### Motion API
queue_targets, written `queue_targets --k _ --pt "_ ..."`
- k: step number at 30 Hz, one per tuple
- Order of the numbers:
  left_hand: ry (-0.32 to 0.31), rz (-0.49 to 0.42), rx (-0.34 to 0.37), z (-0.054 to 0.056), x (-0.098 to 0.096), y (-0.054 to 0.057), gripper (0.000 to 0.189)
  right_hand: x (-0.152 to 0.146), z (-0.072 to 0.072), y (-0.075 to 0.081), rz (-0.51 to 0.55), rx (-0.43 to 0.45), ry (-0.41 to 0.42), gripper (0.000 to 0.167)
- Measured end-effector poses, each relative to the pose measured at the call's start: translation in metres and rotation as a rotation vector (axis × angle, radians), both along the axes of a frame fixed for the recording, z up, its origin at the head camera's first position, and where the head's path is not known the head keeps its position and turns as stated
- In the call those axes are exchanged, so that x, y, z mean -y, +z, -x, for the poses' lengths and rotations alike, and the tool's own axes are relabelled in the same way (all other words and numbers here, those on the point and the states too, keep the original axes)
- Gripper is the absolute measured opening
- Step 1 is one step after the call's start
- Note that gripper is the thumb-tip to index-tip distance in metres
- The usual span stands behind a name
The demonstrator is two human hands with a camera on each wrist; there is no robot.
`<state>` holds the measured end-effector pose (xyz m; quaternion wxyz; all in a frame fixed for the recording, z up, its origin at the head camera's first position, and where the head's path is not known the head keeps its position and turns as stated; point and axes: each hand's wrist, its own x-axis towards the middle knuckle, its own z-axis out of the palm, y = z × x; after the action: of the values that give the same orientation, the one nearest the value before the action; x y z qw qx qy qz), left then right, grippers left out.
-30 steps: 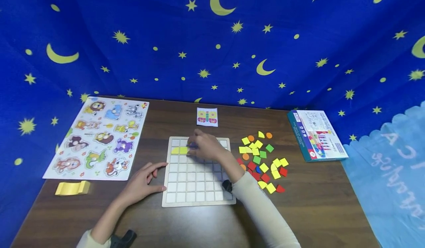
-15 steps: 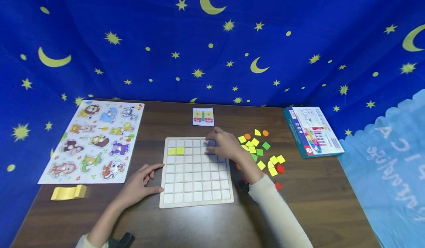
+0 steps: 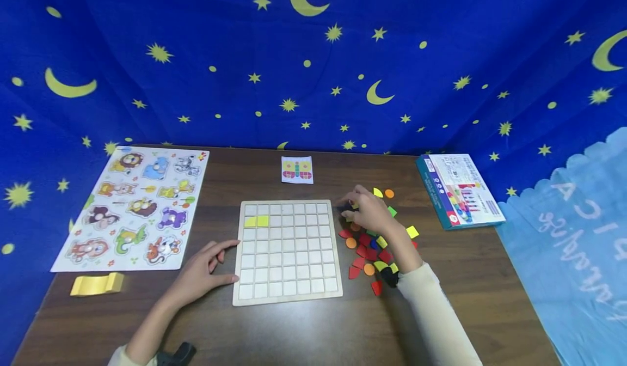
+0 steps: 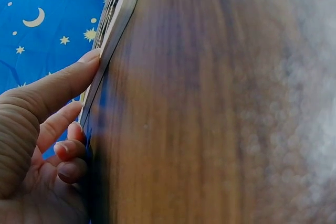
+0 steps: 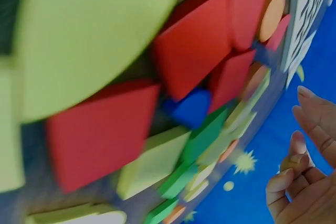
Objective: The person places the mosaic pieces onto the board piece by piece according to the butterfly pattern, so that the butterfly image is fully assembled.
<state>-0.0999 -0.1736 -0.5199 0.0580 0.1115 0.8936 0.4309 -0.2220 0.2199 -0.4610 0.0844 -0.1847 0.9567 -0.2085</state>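
In the head view, a wooden grid board (image 3: 289, 258) lies in the middle of the table. Two yellow pieces sit side by side in its second row: a quarter-round tile (image 3: 250, 222) and a square tile (image 3: 263, 221). My left hand (image 3: 203, 272) rests at the board's left edge, thumb and forefinger touching the rim. Right of the board, my right hand (image 3: 371, 213) is over the loose coloured tiles, fingers slightly bent, hiding some of them. Nothing shows between its fingers in the right wrist view, where a red tile (image 5: 105, 135) and a blue one (image 5: 191, 109) lie close by.
A small butterfly pattern card (image 3: 297, 171) lies behind the board. An animal puzzle board (image 3: 132, 202) is at the left, with a yellow block (image 3: 97, 284) in front of it. At the back right lies a teal-edged box (image 3: 462, 191). A blue star-print cloth (image 3: 220, 55) hangs behind.
My right hand has moved right, from the board's upper rows to the tile pile. My left hand stays at the board's left edge, and the two yellow tiles remain in the grid.
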Motion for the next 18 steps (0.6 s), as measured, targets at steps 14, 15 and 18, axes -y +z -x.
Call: queue_targets --k 14,15,18 --pt "0.002 0.018 -0.002 0.0 0.001 -0.001 0.073 -0.035 -0.004 -0.01 -0.07 0.005 -0.08 0.024" --pt "0.0 0.019 0.003 0.0 0.001 -0.001 0.073 -0.035 -0.004 -0.01 -0.076 0.007 -0.078 0.025" --pt "0.0 0.023 0.014 0.001 0.0 -0.001 0.073 -0.037 -0.004 -0.013 -0.089 0.019 -0.074 0.027"
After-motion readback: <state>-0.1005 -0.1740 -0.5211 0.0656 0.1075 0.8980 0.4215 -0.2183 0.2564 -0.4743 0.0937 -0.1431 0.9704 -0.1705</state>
